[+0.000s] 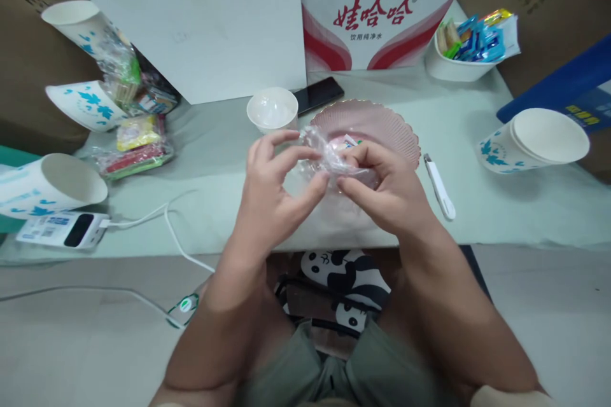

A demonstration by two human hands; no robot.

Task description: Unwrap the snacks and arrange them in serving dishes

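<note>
Between my hands, above the front of the table, is a crinkled clear plastic wrapper [329, 154]. My left hand [279, 187] holds its left side between thumb and index finger, the other fingers curved loosely apart. With thumb and bent fingers, my right hand [386, 187] pinches the wrapper's right side. Just behind lies a pink ribbed plate [377, 121] with a scalloped gold rim. A small packet with coloured print, partly hidden by the wrapper and my right hand, shows over the plate. To the right of my right hand rests a white craft knife [439, 187].
A white cup [272, 108] with clear plastic inside stands by a black phone [319, 94]. Paper cups [537, 140] lie right; a tub of snacks [465, 62] stands behind. At left are tipped cups, snack packs [138, 146] and a cabled power bank [62, 230]. Boxes [367, 19] line the back.
</note>
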